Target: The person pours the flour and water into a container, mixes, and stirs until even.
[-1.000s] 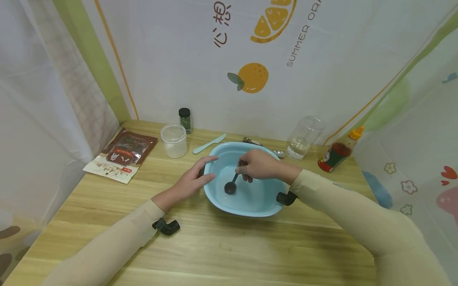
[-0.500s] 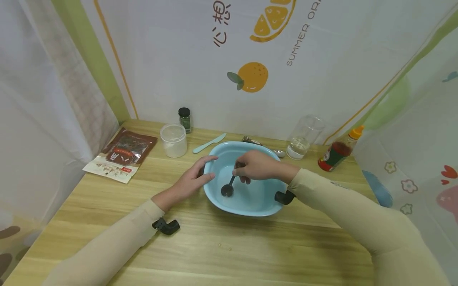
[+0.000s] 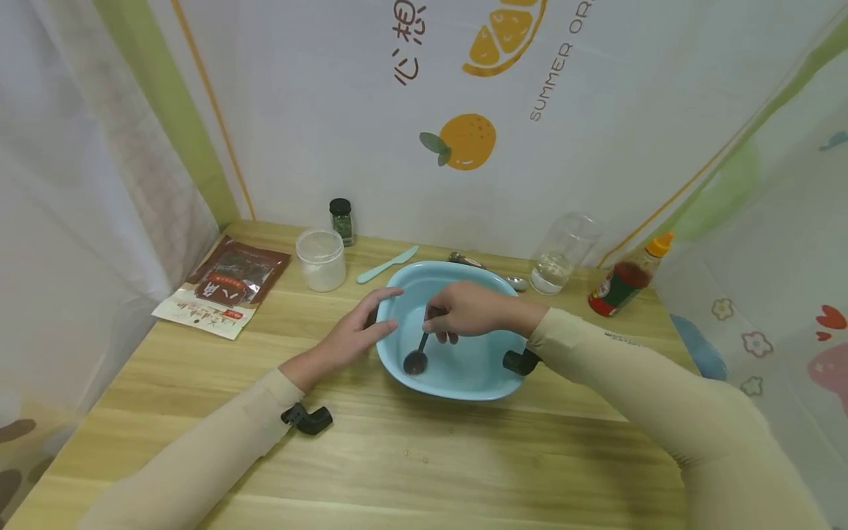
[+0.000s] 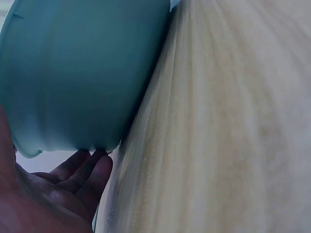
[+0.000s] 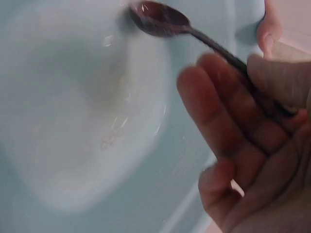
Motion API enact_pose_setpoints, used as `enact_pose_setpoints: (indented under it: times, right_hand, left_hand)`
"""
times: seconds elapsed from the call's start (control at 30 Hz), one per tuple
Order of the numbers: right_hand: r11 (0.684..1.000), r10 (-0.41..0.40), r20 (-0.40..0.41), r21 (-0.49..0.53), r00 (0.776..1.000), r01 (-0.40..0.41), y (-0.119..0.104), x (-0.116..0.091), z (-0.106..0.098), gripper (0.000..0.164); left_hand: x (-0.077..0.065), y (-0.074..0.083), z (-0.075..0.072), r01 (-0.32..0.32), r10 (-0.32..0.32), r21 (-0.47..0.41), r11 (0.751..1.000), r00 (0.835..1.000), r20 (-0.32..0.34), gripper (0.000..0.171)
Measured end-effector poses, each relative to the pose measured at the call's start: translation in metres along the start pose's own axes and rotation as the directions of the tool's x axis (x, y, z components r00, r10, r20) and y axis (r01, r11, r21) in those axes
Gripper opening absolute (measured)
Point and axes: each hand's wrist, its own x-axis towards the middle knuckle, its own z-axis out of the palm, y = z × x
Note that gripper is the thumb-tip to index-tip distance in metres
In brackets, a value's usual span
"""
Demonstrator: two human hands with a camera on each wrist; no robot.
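A dark brown spoon (image 3: pixel 415 362) slants down into a light blue plastic basin (image 3: pixel 483 394), its bowl near the left front inner wall. My right hand (image 3: pixel 457 309) pinches its handle between thumb and fingers above the basin. The right wrist view shows the spoon (image 5: pixel 163 20) with the thumb laid along its handle. At the basin's left side, my left hand (image 3: pixel 347 338) grips the rim, thumb and index finger over the edge. In the left wrist view, other fingers (image 4: pixel 99 174) press against the outside of the basin (image 4: pixel 82 82), low near the table.
Behind the basin lie a pale green knife (image 3: pixel 387 265) and a metal utensil (image 3: pixel 517 283). A lidded clear jar (image 3: pixel 321 261), a green spice jar (image 3: pixel 341 221) and a brown packet (image 3: pixel 232 283) stand left. To the right are a tilted-looking clear container (image 3: pixel 559 258) and a red sauce bottle (image 3: pixel 626 280).
My right hand has moved the spoon left and toward the front inside the basin. My left hand keeps its place on the rim.
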Motion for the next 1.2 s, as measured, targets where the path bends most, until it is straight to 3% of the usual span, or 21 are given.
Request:
enact_pose_setpoints:
  times: [0.13,0.23,0.33,0.57,0.73,0.9,1.0,1.03,1.13,1.2]
  right_hand:
    - [0.996,0.078,-0.122,-0.037,0.989,-0.083,0.000,0.006,-0.002,0.028]
    - [0.977,0.183,-0.219,-0.063,0.958,-0.201,0.006,0.006,-0.006,0.028]
    - [0.962,0.237,-0.249,-0.075,0.939,-0.262,0.009,0.002,-0.010,0.027]
    - [0.976,0.167,-0.147,-0.114,0.975,-0.185,0.005,-0.004,-0.011,0.025]
    - [0.977,0.169,-0.177,-0.100,0.970,-0.189,0.006,-0.009,-0.010,0.023]
    - [0.987,0.143,-0.128,-0.057,0.981,-0.151,0.011,-0.011,-0.009,0.025]
    - [0.982,0.175,-0.158,-0.044,0.972,-0.184,0.015,-0.012,-0.009,0.024]
    - [0.979,0.191,-0.173,-0.042,0.966,-0.201,0.017,-0.012,-0.009,0.024]
    - [0.971,0.220,-0.210,-0.052,0.953,-0.235,0.020,-0.014,-0.010,0.025]
    - [0.975,0.204,-0.197,-0.047,0.959,-0.217,0.020,-0.015,-0.009,0.025]
  left_hand:
    - [-0.001,-0.001,0.000,-0.003,0.003,0.012,1.000,1.000,-0.002,0.058]
    - [-0.001,-0.001,0.001,-0.002,0.002,0.001,1.000,1.000,0.003,0.058]
    - [0.000,-0.001,0.001,-0.001,0.001,-0.004,1.000,1.000,0.001,0.058]
    - [-0.001,0.001,0.000,0.009,-0.009,-0.009,1.000,1.000,-0.008,0.058]
    - [0.001,-0.001,0.000,-0.002,0.002,-0.016,1.000,1.000,0.004,0.058]
    - [0.000,-0.001,0.000,-0.001,0.002,-0.024,1.000,1.000,0.002,0.058]
    - [0.000,-0.002,0.000,-0.001,0.001,-0.014,1.000,1.000,-0.010,0.058]
    - [0.003,-0.015,-0.001,-0.031,0.031,-0.019,0.999,1.000,-0.007,0.058]
    - [0.003,-0.019,-0.002,-0.072,0.072,-0.007,0.997,0.997,-0.008,0.058]
    - [0.005,-0.028,-0.004,-0.116,0.116,-0.010,0.993,0.993,-0.006,0.058]
